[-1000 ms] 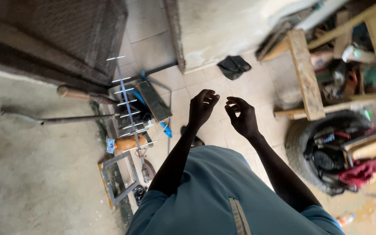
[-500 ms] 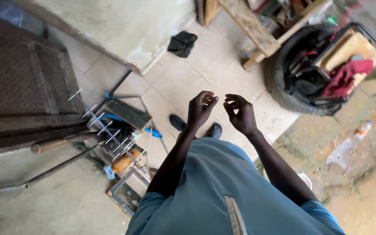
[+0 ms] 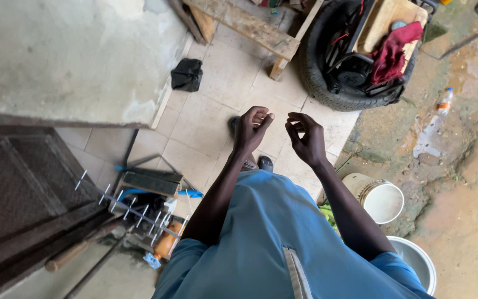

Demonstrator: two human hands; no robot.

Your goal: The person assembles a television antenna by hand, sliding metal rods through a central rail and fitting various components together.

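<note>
I look straight down my blue shirt at a tiled floor. My left hand and my right hand are raised side by side in front of me, a small gap between them. Both have the fingers loosely curled and I see nothing held in either. Below them the toes of my dark shoes show on the tiles.
A metal aerial with cross rods lies over a pile of tools and an orange bottle at lower left. A tyre filled with parts and a red cloth sits top right, beside a wooden bench. White buckets stand at right.
The camera has swung right across the yard: the tyre came into full view, the buckets appeared, the tool pile slid to the lower left. My hands stay raised together, fingers curled.
</note>
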